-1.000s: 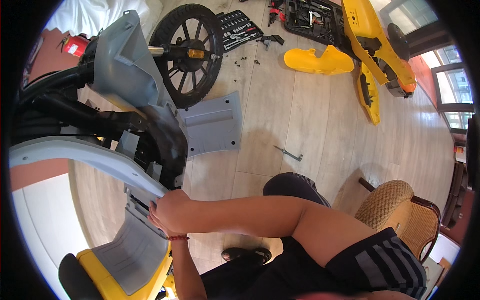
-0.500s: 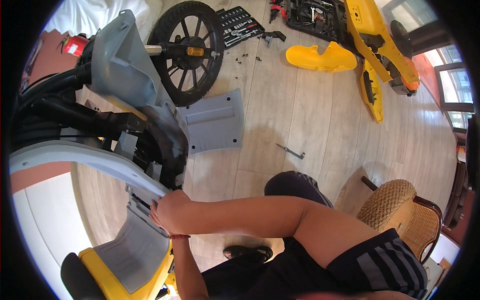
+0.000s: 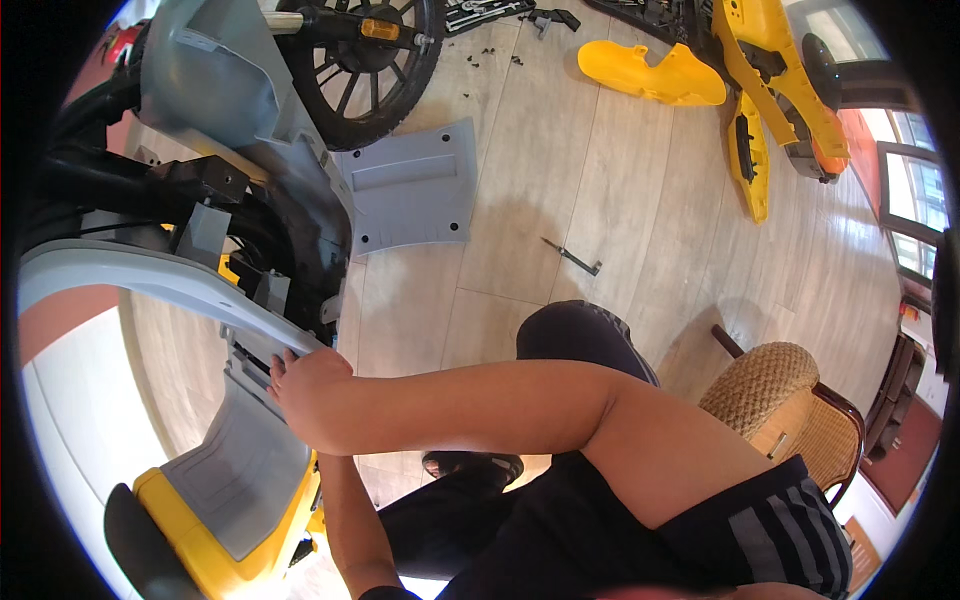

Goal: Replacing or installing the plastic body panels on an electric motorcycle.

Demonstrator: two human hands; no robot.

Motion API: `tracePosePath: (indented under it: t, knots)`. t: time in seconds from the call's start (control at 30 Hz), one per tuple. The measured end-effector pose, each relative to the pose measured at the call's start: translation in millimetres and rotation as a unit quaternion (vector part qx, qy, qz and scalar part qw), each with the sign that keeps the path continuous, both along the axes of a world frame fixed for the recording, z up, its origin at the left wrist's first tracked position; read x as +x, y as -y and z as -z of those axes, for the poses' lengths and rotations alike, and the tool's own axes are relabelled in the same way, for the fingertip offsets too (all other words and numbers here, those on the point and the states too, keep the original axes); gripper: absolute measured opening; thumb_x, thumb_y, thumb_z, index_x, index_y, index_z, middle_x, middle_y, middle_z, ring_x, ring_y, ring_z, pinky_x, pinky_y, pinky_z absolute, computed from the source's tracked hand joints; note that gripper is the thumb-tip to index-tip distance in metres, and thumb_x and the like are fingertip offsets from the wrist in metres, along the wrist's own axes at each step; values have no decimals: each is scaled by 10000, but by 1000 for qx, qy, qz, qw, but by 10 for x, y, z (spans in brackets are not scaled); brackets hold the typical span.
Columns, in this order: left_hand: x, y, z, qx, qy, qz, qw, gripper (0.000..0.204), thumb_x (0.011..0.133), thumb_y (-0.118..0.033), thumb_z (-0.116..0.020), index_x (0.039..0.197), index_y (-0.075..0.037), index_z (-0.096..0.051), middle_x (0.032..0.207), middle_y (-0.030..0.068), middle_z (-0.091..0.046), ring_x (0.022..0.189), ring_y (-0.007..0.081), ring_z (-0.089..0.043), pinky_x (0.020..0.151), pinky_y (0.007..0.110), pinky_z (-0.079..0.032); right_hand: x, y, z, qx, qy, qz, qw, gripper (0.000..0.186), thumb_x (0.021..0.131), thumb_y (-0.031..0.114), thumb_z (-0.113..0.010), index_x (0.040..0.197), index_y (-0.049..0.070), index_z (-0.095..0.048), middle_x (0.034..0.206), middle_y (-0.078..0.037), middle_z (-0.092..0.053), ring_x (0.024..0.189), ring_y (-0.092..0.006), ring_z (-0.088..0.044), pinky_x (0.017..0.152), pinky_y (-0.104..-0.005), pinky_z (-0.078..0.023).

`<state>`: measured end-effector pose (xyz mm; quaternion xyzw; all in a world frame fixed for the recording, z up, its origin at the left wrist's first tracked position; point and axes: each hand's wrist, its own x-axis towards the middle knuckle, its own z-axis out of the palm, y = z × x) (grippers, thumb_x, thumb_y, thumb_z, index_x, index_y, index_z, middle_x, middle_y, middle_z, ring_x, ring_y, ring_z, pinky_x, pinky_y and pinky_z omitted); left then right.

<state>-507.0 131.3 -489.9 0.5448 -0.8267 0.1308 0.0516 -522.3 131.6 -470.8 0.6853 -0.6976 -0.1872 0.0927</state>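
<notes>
A partly stripped scooter with black frame parts (image 3: 120,190) fills the left side. My right hand (image 3: 315,400) is at the lower end of its long curved grey side panel (image 3: 165,272), closed over the panel's edge with fingertips showing on the far side. My left forearm (image 3: 355,530) rises from the lower edge and passes beneath my right wrist. The left hand itself is hidden there. Just below the hands lies the scooter's grey footwell section (image 3: 245,475), bordered by a yellow body part (image 3: 185,530).
A flat grey cover (image 3: 410,190) lies on the floor by the spoked wheel (image 3: 365,75). Farther right are a dark L-shaped tool (image 3: 575,258), a yellow fender-like part (image 3: 650,75) and long yellow panels (image 3: 750,150). A wicker chair (image 3: 765,400) stands at the right. Small screws (image 3: 487,52) are scattered near the wheel.
The whole view has shifted, so the scene sits higher and farther left. My right hand remains at the panel's end, and the left wrist with its red bracelet is now covered.
</notes>
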Motion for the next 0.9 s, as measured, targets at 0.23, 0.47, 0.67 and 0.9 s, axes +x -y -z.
tracePosePath:
  t: [0.23, 0.47, 0.67, 0.9]
  knots:
    - [1, 10, -7, -3, -2, -2, 1000, 537, 775, -316, -573, 1233, -50, -483, 1260, 174, -458, 1160, 331, -437, 1002, 491, -287, -63, 20, 22, -11, 218, -7, 976, 475, 870, 200, -498, 1311, 77, -375, 1305, -90, -440, 1223, -225, -387, 994, -399, -330]
    - [26, 17, -23, -3, 2, -7, 1000, 530, 776, -310, -571, 1229, -49, -487, 1256, 173, -464, 1156, 328, -443, 1000, 489, -291, -245, -5, -80, 0, 299, -19, 954, 443, 854, 195, -507, 1266, 74, -397, 1258, -94, -455, 1178, -227, -406, 960, -395, -343]
    - [26, 26, -19, -4, 2, -6, 1000, 523, 778, -306, -569, 1226, -48, -491, 1253, 171, -469, 1153, 326, -449, 999, 487, -295, -285, 5, -107, 5, 313, -26, 950, 416, 841, 190, -514, 1228, 71, -417, 1217, -97, -468, 1140, -229, -423, 932, -392, -355]
    - [43, 42, -33, -7, 3, -8, 1000, 515, 779, -300, -568, 1223, -48, -495, 1249, 170, -475, 1149, 324, -455, 997, 484, -299, -314, -7, -148, 7, 320, -31, 947, 385, 826, 185, -523, 1183, 68, -440, 1169, -101, -483, 1095, -232, -442, 898, -389, -368]
